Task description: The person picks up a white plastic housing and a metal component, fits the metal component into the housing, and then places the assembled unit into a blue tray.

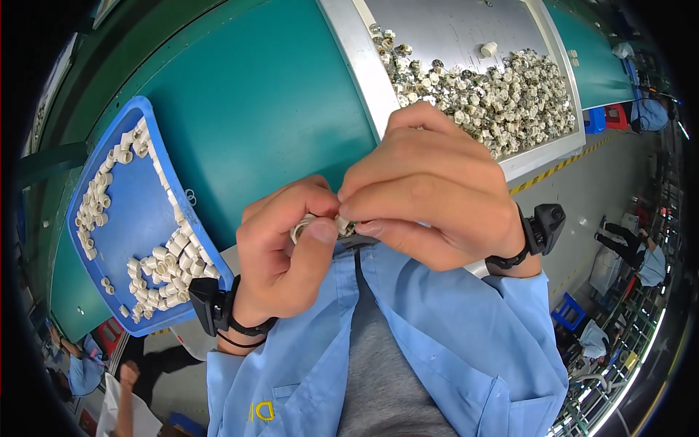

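white cap (pixel 299 229) is gripped between the thumb and curled fingers of the left hand (pixel 285 247), close to the jacket (pixel 309 364); the right hand (pixel 433 193) pinches a small pale part (pixel 341 223) just beside it. more caps (pixel 166 273) lie in a blue tray (pixel 132 222) on the green table (pixel 269 95); mixed parts (pixel 502 102) heap in a metal tray (pixel 451 29), ahead and right.

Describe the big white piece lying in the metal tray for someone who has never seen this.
Find the metal tray at the upper right of the picture. Inside it, look just above the heap of small cream parts. The white piece lies there on bare metal, plainly larger and smoother than the heaped parts.
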Demonstrator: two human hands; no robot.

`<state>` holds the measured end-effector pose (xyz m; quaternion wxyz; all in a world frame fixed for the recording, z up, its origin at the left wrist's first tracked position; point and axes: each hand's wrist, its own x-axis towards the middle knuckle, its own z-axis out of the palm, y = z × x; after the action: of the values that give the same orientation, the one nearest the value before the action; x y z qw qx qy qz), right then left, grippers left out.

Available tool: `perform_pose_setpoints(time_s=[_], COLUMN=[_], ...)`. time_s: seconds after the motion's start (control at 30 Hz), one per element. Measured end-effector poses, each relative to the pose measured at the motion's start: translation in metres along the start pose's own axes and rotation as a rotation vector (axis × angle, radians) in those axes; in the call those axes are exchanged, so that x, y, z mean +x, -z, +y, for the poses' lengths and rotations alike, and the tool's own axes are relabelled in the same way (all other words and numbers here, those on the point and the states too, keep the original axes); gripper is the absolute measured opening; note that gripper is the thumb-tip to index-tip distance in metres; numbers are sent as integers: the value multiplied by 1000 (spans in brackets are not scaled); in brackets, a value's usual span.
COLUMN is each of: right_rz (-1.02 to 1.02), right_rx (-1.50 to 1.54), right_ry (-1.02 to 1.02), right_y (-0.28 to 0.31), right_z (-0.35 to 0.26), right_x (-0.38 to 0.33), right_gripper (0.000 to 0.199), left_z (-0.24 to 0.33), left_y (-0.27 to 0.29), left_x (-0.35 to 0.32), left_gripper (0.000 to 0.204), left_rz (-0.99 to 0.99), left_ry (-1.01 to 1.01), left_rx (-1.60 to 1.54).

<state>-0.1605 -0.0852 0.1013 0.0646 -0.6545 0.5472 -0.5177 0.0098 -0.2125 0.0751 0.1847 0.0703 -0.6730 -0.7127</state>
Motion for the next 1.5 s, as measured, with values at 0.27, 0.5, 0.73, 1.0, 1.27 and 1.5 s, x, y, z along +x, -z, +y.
perform_pose_setpoints(time_s=[0.27,0.5,0.73,1.0,1.27,1.5], right_rz=[-117,129,134,37,-193,24], right_rx=[170,194,15,-192,92,310], right_ry=[-112,-165,-79,81,-296,-469], right_y=[10,-13,-14,-8,-4,-8], right_z=[8,5,3,9,8,5], right_x=[1,-17,-19,-6,-4,-30], right_gripper=[20,26,30,26,17,17], left_z=[1,-6,-11,-2,-5,-6], left_y=[-2,-15,-16,-9,-2,-11], left_x=[5,4,1,11,8,-10], left_gripper=[7,12,14,17,17,37], left_rz=[62,194,289,241,216,154], left_ry=[70,-139,-139,-135,-166,113], left_rx=[-68,105,200,438,373,61])
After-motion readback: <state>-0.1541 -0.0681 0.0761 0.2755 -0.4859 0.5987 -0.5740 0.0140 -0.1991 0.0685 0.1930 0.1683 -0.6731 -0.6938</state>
